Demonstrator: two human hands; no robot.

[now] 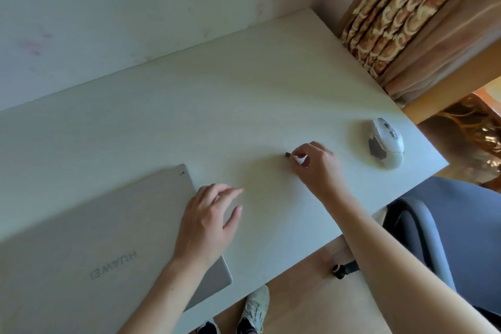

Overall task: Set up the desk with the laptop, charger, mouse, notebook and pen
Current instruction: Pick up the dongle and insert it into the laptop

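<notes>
A closed silver laptop (pixel 108 238) lies flat on the left of the white desk (pixel 230 106), its logo facing up. My left hand (pixel 208 219) hovers over the laptop's right edge with its fingers spread, holding nothing. My right hand (pixel 314 163) is near the desk's middle right, fingertips pinched on a small white piece with a dark tip (pixel 294 157), which looks like a mouse's USB dongle, just above the desktop. A white mouse (pixel 386 144) with grey panels sits to the right, close to the desk's right edge. Charger, notebook and pen are not in sight.
The desk stands against a pale wall at the back. A patterned curtain (pixel 406 16) hangs past the far right corner. A blue-grey office chair (pixel 447 238) stands at the right, by the desk's front edge. My shoe (pixel 254 309) shows on the floor below.
</notes>
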